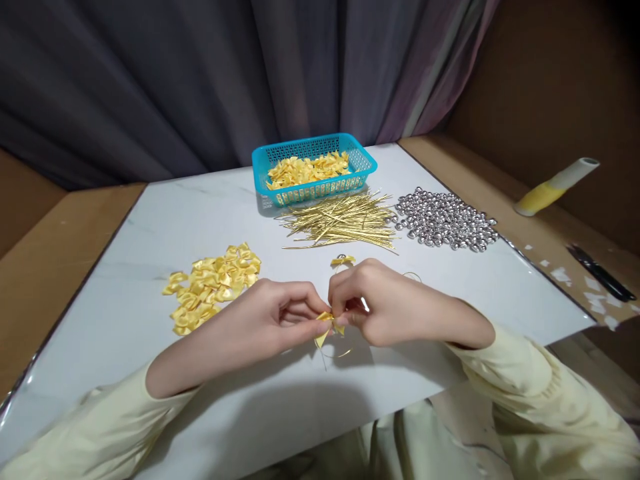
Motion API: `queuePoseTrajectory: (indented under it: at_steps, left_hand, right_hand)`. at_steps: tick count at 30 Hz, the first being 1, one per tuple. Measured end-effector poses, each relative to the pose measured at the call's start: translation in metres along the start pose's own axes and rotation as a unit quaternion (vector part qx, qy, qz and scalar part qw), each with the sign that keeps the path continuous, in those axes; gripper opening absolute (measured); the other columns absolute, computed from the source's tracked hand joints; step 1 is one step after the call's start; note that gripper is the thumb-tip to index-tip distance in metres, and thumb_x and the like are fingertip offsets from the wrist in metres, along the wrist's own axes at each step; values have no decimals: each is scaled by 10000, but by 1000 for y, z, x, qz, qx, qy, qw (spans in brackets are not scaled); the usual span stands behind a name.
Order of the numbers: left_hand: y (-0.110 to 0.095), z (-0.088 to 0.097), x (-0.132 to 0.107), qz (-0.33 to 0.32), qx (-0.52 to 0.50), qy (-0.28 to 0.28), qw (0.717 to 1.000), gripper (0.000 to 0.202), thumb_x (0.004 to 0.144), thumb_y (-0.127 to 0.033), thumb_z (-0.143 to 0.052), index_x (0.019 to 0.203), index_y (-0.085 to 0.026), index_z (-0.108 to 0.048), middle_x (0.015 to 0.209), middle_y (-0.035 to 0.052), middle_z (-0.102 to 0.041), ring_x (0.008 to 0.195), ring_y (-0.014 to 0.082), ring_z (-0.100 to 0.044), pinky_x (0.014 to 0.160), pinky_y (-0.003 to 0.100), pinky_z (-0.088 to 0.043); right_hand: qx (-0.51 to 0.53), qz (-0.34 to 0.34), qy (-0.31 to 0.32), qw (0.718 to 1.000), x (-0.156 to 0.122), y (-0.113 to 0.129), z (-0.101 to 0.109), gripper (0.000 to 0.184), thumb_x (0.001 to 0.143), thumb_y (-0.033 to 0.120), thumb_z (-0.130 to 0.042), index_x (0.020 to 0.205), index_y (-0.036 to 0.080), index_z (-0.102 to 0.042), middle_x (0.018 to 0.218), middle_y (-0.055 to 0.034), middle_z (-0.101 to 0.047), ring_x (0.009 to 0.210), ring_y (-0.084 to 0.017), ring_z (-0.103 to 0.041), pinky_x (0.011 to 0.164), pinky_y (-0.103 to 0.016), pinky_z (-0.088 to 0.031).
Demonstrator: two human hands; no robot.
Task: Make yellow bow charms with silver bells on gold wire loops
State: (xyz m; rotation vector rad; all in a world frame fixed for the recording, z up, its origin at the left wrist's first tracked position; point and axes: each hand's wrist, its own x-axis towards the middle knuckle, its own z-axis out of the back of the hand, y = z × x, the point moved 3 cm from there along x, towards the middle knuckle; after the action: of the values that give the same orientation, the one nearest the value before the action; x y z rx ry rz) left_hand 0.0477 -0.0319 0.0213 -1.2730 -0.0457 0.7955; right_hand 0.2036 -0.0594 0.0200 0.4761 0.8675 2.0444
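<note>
My left hand (pixel 270 317) and my right hand (pixel 380 303) meet fingertip to fingertip just above the white table (pixel 150 220). Between them they pinch a small yellow ribbon bow (pixel 327 327), and a thin gold wire trails from it onto the table. Both hands are closed in a pinch. Just beyond my right hand lies another yellow bow (pixel 343 260). A pile of yellow bows (pixel 213 283) sits to the left of my left hand.
A blue basket (pixel 360 155) holding more yellow bows stands at the back middle. In front of it lie a heap of gold wire ties (pixel 340 220) and, to the right, a heap of silver bells (pixel 445 219). A yellow-and-white roll (pixel 555 187) and black scissors (pixel 603 273) lie on the brown surface at right.
</note>
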Motion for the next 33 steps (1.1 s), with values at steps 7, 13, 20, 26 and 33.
queuePoseTrajectory:
  at_steps: [7,13,20,26,33]
  left_hand:
    - [2,-3,-1,-7,63,-44,997,175,842,-301,-608,762,-147,-629,581,-47,-590,520,63,-447,474,156,-326]
    - [0,2,-2,-6,66,-67,995,175,853,-292,-611,755,-151,-650,537,-64,-548,498,49,-402,450,137,-298]
    - [-7,10,-6,8,5,-70,998,116,848,-271,-644,799,-170,-673,613,-54,-686,547,36,-532,499,99,-371]
    - [-8,13,-9,20,-19,-69,997,122,838,-278,-662,794,-166,-681,650,-44,-721,559,34,-562,503,90,-384]
    - [-8,14,-7,44,-29,-52,997,114,830,-271,-667,775,-171,-670,679,-33,-742,617,58,-627,557,108,-437]
  right_hand:
    - [-19,-22,3,1000,-1,2,1,160,575,32,-510,499,160,-452,575,9,-556,518,-85,-396,465,-227,-275]
    - [-32,-5,-27,999,-6,-1,2,174,697,6,-540,688,137,-653,709,-22,-664,641,-115,-529,589,-237,-378]
    - [98,-66,-29,993,-9,-6,12,53,797,111,-662,826,116,-707,791,-41,-712,715,-128,-640,628,-217,-460]
    - [130,-37,-81,987,-11,-4,9,71,798,88,-649,848,131,-676,837,-21,-681,732,-107,-646,663,-206,-495]
    - [81,15,-143,986,-13,4,7,100,784,42,-653,815,122,-703,860,-20,-587,673,-78,-599,597,-194,-469]
